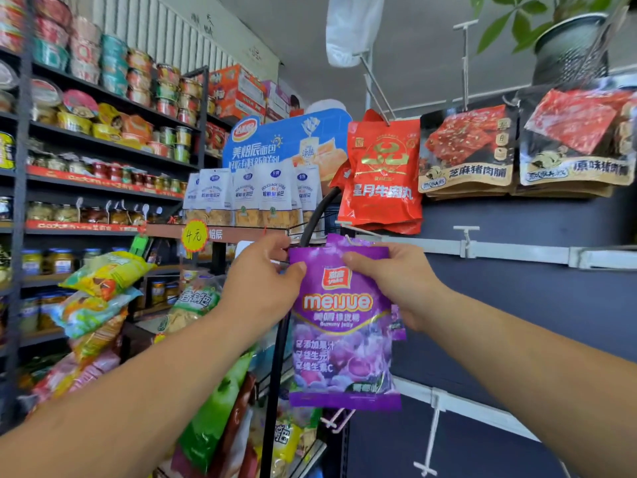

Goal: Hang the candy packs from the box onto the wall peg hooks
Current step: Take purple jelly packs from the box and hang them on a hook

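A purple candy pack [341,336] with "meijue" on its front hangs upright in the middle of the head view. My left hand [265,274] pinches its top left corner and my right hand [396,281] grips its top right edge. The pack's top sits at a white peg hook [355,232] that sticks out from the wall rail. At least one more purple pack [398,322] lies right behind it, partly hidden. The box is not in view.
Red meatball packs [382,177] and dark jerky packs [468,150] hang on higher hooks. A bare white peg hook [465,241] is on the rail to the right, another [431,439] lower. A snack rack [255,198] and stocked shelves [103,143] stand left.
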